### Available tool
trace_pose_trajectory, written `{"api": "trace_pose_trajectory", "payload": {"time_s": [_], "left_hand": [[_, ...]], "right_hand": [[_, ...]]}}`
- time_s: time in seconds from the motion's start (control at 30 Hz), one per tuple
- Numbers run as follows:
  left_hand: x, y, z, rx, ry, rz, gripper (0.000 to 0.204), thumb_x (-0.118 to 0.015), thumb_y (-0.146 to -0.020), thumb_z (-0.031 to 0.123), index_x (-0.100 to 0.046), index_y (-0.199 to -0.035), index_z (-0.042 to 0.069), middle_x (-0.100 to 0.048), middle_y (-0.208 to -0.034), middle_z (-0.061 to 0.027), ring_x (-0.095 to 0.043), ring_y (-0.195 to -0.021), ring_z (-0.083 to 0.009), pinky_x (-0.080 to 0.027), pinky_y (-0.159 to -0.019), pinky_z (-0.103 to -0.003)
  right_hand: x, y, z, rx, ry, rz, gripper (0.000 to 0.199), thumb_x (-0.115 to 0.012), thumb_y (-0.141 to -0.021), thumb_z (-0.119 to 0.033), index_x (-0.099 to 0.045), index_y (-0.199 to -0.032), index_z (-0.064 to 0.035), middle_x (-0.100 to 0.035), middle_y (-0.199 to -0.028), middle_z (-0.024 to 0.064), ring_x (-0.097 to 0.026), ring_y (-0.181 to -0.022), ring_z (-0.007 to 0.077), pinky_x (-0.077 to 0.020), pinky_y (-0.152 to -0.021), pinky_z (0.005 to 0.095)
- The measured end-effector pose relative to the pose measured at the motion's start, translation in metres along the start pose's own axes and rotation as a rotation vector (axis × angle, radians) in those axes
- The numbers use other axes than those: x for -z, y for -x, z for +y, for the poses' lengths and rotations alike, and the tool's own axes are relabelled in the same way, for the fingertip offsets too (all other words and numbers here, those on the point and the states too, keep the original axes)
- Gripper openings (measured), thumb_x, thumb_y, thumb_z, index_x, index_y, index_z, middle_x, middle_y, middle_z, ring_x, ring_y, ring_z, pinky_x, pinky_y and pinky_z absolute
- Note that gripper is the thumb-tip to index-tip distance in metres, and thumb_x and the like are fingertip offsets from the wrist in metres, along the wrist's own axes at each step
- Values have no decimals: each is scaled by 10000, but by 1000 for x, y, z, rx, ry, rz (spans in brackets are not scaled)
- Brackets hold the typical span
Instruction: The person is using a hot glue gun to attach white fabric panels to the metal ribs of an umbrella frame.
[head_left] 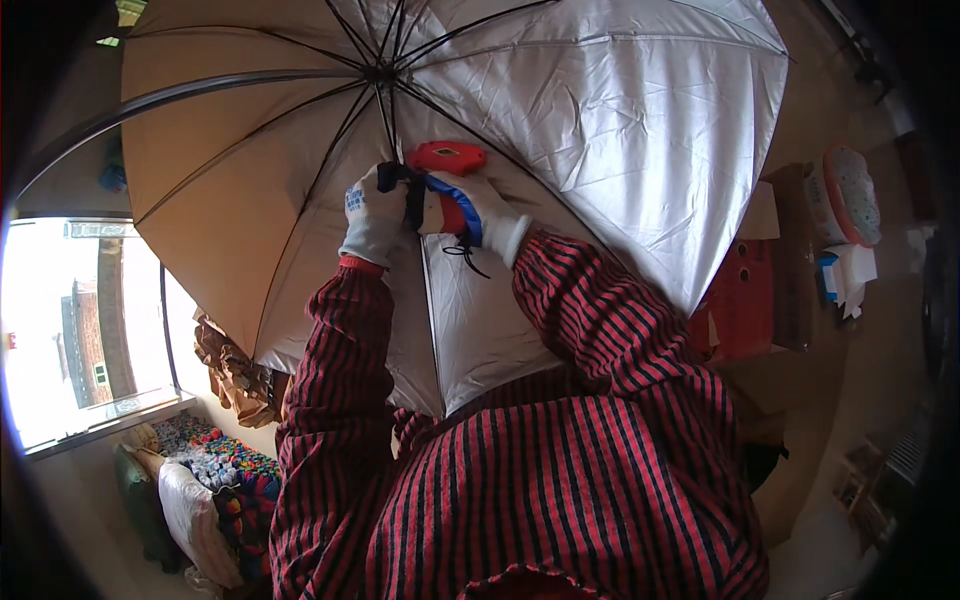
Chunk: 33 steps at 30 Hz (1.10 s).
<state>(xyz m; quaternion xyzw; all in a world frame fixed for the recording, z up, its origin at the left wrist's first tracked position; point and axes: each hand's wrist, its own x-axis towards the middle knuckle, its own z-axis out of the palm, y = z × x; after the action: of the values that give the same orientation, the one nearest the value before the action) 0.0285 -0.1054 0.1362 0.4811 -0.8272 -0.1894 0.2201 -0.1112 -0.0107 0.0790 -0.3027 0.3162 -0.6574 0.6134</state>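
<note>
An open umbrella [600, 120] with a silvery inner canopy and thin dark ribs spreads out before me. Its shaft [387, 115] runs from the hub down to my hands. My left hand [375, 212], in a white glove, is closed around the dark lower end of the shaft. Right beside it, my right hand [478, 208], in a white glove with a blue coating, is closed on a red object [445, 157] with a small dark label. My fingers cover much of this object, so its kind is unclear. A thin black cord loop [465, 254] dangles below the right hand.
A bright window [75, 320] is at the left, above a colourful knitted cover [215, 455]. Crumpled brown paper [235, 370] hangs past the canopy edge. To the right are a red box [740, 300], a white tub with a red rim [850, 195] and a small blue-white carton [848, 277].
</note>
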Motion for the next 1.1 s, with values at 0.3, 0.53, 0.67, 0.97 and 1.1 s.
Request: {"api": "trace_pose_trajectory", "payload": {"time_s": [0.3, 0.53, 0.67, 0.97, 1.1], "left_hand": [[25, 13, 29, 235, 214, -56, 191, -616, -801, 114, -661, -954, 9, -666, -757, -100, -624, -666, -133, -494, -573, -299], [3, 2, -20, 116, 185, -37, 148, -596, -836, 118, -671, -927, 28, -633, -697, -39, -576, -582, -94, -438, -478, -253], [9, 5, -11, 154, 282, -80, 142, -586, -853, 130, -676, -916, 40, -618, -679, -15, -547, -553, -79, -409, -457, -236], [9, 9, -14, 140, 334, -88, 143, -588, -858, 145, -678, -912, 47, -609, -676, -3, -523, -537, -61, -392, -453, -227], [12, 10, -7, 150, 307, -120, 154, -595, -852, 147, -674, -927, 38, -619, -699, -5, -536, -559, -61, -399, -470, -224]], "right_hand": [[14, -7, 10, -45, -207, -217, 307, -506, -938, -259, -523, -1168, -57, -631, -1077, 52, -621, -947, 142, -505, -826, 286], [-6, 1, -23, -416, -722, -313, 245, -503, -942, -269, -545, -1075, -67, -646, -987, 53, -634, -848, 142, -516, -762, 276], [14, -17, -8, -281, -561, -402, 242, -517, -934, -272, -543, -1053, -62, -643, -976, 60, -633, -839, 147, -517, -760, 276], [11, -15, -12, -346, -355, -256, 214, -542, -919, -249, -567, -979, -45, -654, -903, 94, -651, -785, 191, -535, -723, 310], [17, -24, -3, -266, -312, -254, 221, -551, -911, -256, -581, -960, -43, -659, -872, 97, -657, -768, 208, -545, -715, 330]]}}
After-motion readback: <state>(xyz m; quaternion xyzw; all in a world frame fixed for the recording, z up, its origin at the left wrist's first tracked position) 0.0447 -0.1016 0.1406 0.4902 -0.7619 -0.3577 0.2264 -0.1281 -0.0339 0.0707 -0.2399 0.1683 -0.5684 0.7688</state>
